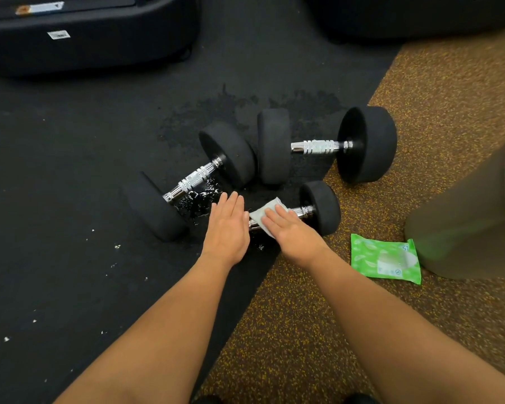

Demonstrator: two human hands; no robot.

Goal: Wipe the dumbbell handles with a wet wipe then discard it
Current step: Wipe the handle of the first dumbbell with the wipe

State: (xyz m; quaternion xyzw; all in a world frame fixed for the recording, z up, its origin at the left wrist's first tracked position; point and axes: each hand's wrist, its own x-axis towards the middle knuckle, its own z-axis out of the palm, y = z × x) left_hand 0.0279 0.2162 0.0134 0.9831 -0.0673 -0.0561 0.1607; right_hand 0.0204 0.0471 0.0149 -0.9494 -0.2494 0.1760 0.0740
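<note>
Bare forearms reaching in from below. Right hand flat, fingers extended, pressing crumpled white wet wipe onto chrome handle of nearest black rubber dumbbell; nothing clasped. Left hand open, palm down, beside wipe. Second black dumbbell lying left on wet black rubber mat, third black dumbbell behind. Green wipes packet on speckled brown floor, right.

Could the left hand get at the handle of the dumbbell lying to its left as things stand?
Probably yes. The left hand is open, flat and holding nothing, and that dumbbell handle lies bare just beyond its fingertips, with only wet floor between them.
</note>
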